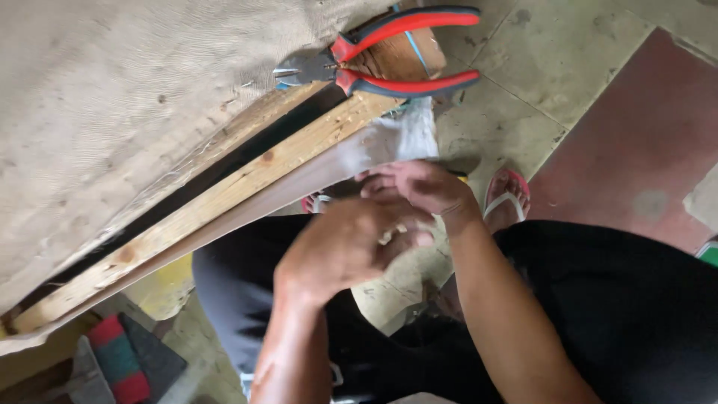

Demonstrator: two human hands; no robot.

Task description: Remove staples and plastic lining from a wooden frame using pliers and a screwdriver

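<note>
Here: two bare hands, close together below the edge of a fabric-covered frame. Left hand, nearer the camera, fingers curled in around something small and pale; what it is cannot be told, being blurred. Right hand, just beyond the left, fingers bent toward it, fingertips close to the left hand's knuckles; whether it grips anything cannot be told. White cloth edge, hanging loose directly above the right hand, off the frame's corner. Wooden batten, bare, running up from lower left toward the hands. Pliers, red and grey handles, jaws pointing left, lying on the frame well above both hands, touched by neither. Sandalled foot, just right of the right hand, on the concrete floor.
</note>
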